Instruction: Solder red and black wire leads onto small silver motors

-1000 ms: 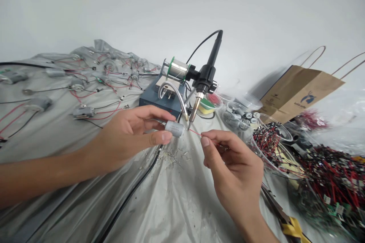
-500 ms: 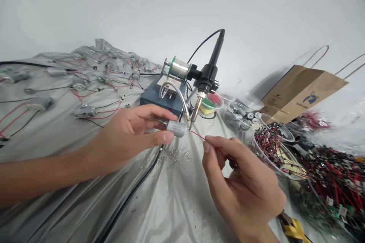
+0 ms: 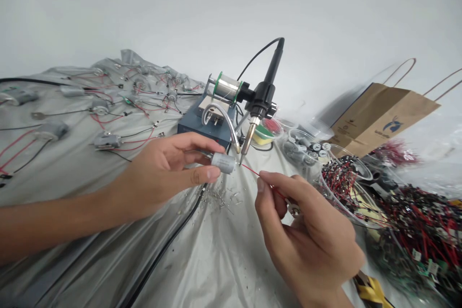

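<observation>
A small grey cylindrical motor (image 3: 224,163) is pinched between the thumb and fingers of my left hand (image 3: 162,173), its right end facing the soldering iron. My right hand (image 3: 306,231) pinches a thin red wire (image 3: 250,169), whose free end reaches the motor's end. The tip of the soldering iron (image 3: 249,139), clamped pointing down in a stand, is at that same spot; whether it touches the wire I cannot tell. Beside the tip ends a curved metal feed tube (image 3: 229,122). A small round metal part (image 3: 294,209) shows under my right fingers.
Behind my hands stands a blue soldering station (image 3: 195,120) with a solder spool (image 3: 227,85). Wired motors (image 3: 107,141) lie across the grey sheet at left. On the right are a tub of motors (image 3: 306,147), a tub of wires (image 3: 339,178) and a paper bag (image 3: 382,115).
Both hands stay nearly still, with the motor and wire at the iron's tip. My right hand has turned slightly, and the round metal part under its fingers shows more.
</observation>
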Demonstrator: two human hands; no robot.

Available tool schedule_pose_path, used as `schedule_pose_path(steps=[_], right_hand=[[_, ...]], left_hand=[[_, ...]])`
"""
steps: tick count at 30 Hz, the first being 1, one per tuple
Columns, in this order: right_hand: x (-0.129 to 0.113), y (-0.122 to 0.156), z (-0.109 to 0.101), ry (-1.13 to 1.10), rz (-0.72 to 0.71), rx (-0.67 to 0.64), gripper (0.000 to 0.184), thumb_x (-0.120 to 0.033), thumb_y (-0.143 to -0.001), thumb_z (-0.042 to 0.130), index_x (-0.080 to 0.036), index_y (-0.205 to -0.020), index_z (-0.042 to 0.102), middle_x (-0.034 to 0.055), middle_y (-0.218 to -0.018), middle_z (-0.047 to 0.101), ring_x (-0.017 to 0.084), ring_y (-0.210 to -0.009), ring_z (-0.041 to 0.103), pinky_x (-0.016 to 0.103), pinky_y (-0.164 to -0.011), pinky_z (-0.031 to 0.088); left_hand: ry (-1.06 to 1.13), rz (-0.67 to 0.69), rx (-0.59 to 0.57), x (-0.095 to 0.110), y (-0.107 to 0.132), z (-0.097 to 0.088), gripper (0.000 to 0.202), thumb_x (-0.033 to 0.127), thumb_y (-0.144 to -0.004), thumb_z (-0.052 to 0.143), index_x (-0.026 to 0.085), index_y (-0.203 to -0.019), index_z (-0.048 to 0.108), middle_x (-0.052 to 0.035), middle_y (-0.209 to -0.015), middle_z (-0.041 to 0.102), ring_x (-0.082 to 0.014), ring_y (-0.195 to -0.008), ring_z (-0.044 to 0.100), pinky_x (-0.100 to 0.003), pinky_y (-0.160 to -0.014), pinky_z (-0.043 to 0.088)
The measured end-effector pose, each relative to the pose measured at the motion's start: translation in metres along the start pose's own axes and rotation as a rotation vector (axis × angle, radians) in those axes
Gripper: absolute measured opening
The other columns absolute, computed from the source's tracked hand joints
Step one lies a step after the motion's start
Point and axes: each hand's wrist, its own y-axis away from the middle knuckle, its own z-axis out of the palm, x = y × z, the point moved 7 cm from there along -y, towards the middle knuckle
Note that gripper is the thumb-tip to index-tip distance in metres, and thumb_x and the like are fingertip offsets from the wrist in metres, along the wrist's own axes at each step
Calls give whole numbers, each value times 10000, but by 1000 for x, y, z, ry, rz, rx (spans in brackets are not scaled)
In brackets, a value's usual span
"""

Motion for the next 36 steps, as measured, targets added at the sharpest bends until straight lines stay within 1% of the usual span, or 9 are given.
schedule_pose_path(steps=[3,9,14,19,21,25,29,33,36], right_hand=[[0,0,1,-24,1,-7,154,-46,-950,683,-182,-1007,727,-82,-646,534,44,-515,492,176,-525,428],[1,0,2,-17,14,1,158,-50,-955,682,-188,-1016,730,-81,-652,542,46,-520,492,179,-525,427],[-1,-1,1,-16,4,-6,155,-44,-949,681,-178,-1010,731,-84,-645,533,40,-515,492,172,-526,424],[0,0,2,-12,6,-19,150,-50,-949,682,-177,-1011,734,-85,-648,529,38,-517,496,163,-526,429],[0,0,3,-21,5,-17,151,-52,-952,682,-175,-1020,734,-85,-652,532,37,-520,500,160,-530,432],[0,0,3,-25,8,-19,149,-55,-952,684,-176,-1021,735,-87,-651,528,34,-522,498,155,-531,429],[-1,0,3,-9,14,-26,143,-69,-961,672,-184,-1016,736,-87,-648,530,36,-515,499,159,-530,431],[0,0,4,-18,23,-31,153,-64,-957,678,-188,-1024,736,-83,-656,545,45,-520,511,174,-526,440],[2,1,4,-39,34,-33,160,-60,-956,679,-188,-1031,739,-80,-664,548,48,-525,513,178,-529,449]], left_hand=[[-7,9,1,0,0,1,253,359,-871,929,331,-1100,826,32,-1011,850,-134,-922,755,-191,-806,600],[-6,9,5,1,-1,0,282,368,-863,932,305,-1115,821,9,-1015,852,-163,-913,767,-236,-801,609],[-15,2,11,1,0,-1,288,374,-856,937,306,-1110,820,16,-1024,859,-149,-916,763,-221,-811,604],[14,11,-8,2,1,2,261,343,-892,905,292,-1131,811,15,-1036,859,-129,-915,756,-204,-813,597],[0,10,1,1,1,0,272,349,-888,908,291,-1135,809,14,-1028,863,-129,-911,757,-203,-806,596],[-37,18,15,1,1,-2,299,366,-866,923,285,-1130,810,5,-1029,870,-149,-921,766,-224,-806,600],[-3,-6,5,3,2,1,255,344,-897,898,289,-1128,806,22,-1039,862,-146,-914,759,-235,-814,590],[-6,-21,-3,5,2,3,264,344,-904,894,275,-1141,801,7,-1070,858,-164,-941,760,-260,-830,589],[3,-29,-9,3,3,2,260,340,-903,897,279,-1137,801,12,-1061,860,-157,-938,760,-254,-835,585]])
